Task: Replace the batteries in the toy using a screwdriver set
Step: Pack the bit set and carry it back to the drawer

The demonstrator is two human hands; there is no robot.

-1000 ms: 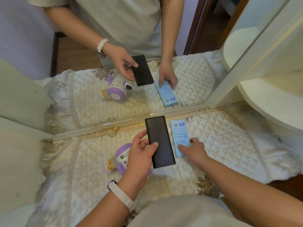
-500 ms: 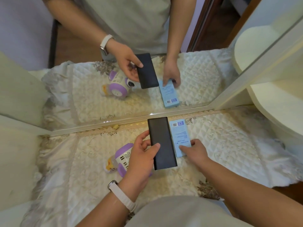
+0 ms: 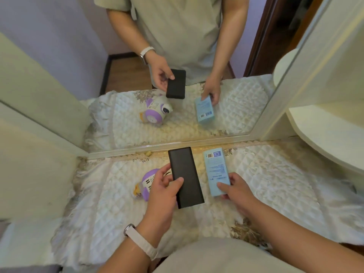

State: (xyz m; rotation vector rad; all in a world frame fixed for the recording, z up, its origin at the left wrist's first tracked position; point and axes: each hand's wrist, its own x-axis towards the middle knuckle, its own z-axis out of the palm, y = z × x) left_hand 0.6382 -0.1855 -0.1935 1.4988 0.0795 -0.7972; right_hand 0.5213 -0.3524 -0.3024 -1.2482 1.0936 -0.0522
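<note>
2 hands busy, left hand (image 3: 161, 196) gripping black case (image 3: 186, 177), right hand (image 3: 236, 191) pinching blue box (image 3: 216, 171), toy (image 3: 146, 183) beside left fingers (image 3: 178, 183).

A matte black case (image 3: 186, 177) in the left hand (image 3: 163, 191), a pale blue box (image 3: 216, 171) with dark print under the right hand (image 3: 235, 191), and a purple-and-white toy (image 3: 146, 182), possibly yellow-trimmed, left of them on cream diamond-quilted cloth (image 3: 266, 174).
</note>
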